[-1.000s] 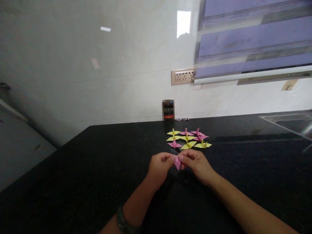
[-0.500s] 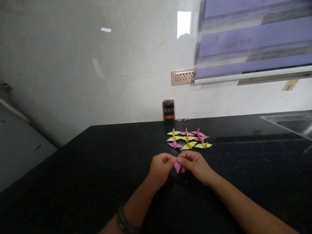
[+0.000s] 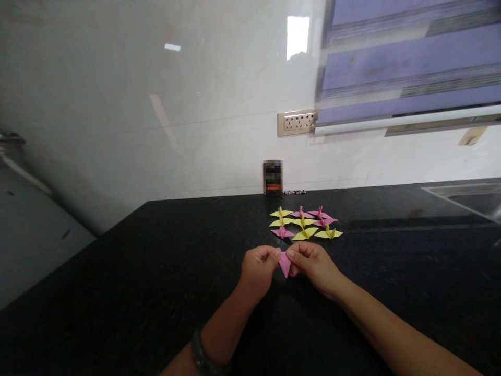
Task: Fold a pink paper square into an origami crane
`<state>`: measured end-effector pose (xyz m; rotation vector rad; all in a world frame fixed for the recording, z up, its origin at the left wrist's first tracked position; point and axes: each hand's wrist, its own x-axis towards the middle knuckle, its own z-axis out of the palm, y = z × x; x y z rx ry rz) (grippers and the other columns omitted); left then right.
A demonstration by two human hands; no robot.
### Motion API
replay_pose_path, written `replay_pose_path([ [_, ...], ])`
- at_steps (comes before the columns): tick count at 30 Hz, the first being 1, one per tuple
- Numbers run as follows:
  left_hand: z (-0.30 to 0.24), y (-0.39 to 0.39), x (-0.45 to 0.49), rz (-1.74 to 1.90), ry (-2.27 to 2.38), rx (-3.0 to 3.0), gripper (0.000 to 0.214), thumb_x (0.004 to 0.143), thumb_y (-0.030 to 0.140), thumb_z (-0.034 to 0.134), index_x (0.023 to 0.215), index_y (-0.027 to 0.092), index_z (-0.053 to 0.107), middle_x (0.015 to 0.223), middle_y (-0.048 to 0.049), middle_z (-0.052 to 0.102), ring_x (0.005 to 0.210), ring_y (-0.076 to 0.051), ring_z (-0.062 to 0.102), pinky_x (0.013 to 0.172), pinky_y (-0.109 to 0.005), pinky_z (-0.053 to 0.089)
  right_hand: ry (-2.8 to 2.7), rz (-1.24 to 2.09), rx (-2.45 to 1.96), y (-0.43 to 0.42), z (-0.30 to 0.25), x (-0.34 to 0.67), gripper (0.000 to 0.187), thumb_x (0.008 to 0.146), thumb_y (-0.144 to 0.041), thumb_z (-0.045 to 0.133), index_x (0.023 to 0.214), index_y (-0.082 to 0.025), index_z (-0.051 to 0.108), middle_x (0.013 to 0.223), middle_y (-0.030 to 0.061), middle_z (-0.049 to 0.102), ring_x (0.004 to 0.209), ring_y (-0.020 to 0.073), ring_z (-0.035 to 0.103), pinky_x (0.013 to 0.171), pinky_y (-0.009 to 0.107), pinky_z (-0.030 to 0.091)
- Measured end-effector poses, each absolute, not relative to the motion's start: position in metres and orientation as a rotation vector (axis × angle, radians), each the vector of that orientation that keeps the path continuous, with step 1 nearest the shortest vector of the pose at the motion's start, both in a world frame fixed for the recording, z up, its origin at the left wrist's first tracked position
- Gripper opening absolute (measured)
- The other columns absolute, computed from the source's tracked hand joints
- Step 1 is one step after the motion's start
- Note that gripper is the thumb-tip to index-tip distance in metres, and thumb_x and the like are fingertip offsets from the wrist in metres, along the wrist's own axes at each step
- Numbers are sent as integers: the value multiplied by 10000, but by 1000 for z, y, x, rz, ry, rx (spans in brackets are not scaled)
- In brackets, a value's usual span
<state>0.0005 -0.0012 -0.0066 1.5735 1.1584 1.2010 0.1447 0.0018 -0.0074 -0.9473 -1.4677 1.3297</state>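
Two hands on one piece: our left hand and right hand both pinch the pink folded paper between thumb and fingertips, closed on it from either side. It sits just above the black countertop, point hanging down, right between the two hands.

Change over the last second: barely any. The grip is the same and the paper's point has swung slightly, so it looks to us like a small crease being worked, not a new fold. Our view has drifted a little to the left. The piece is not yet wing-shaped like the finished ones.

Just beyond the hands, a cluster of finished paper cranes, yellow and pink, lies in rows on the counter, apart from our fingers. Behind them a small dark box stands against the wall; its face is blurred and nothing on it is readable. Wall socket plate above it, no legible marking. Dark band on our left wrist. No brand or text that we can read.
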Motion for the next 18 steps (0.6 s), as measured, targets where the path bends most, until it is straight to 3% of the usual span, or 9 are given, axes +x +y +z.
replay_pose_path([
  [5, -5, -1, 2, 1232, 1156, 1533, 249, 714, 331, 471, 623, 125, 575, 554, -10, 547, 533, -105, 483, 519, -209, 375, -1467, 1248, -1003, 2, -6, 143, 232, 725, -320, 504, 579, -140, 519, 457, -30, 505, 419, 66, 433, 458, 192, 338],
  [10, -2, -5, 7, 1056, 981, 1352, 215, 659, 275, 555, 800, 114, 566, 678, -46, 601, 610, -122, 543, 557, -216, 400, -1340, 1266, -964, 6, -8, 146, 192, 709, -327, 521, 676, -143, 562, 510, -21, 523, 453, 75, 452, 471, 198, 355],
  [18, -4, 2, 4, 1143, 1154, 1309, 236, 677, 300, 520, 808, 112, 574, 619, -27, 568, 492, -86, 497, 473, -202, 394, -1328, 1284, -947, 5, -10, 145, 156, 687, -303, 544, 738, -157, 527, 610, -26, 500, 471, 67, 457, 471, 203, 378],
])
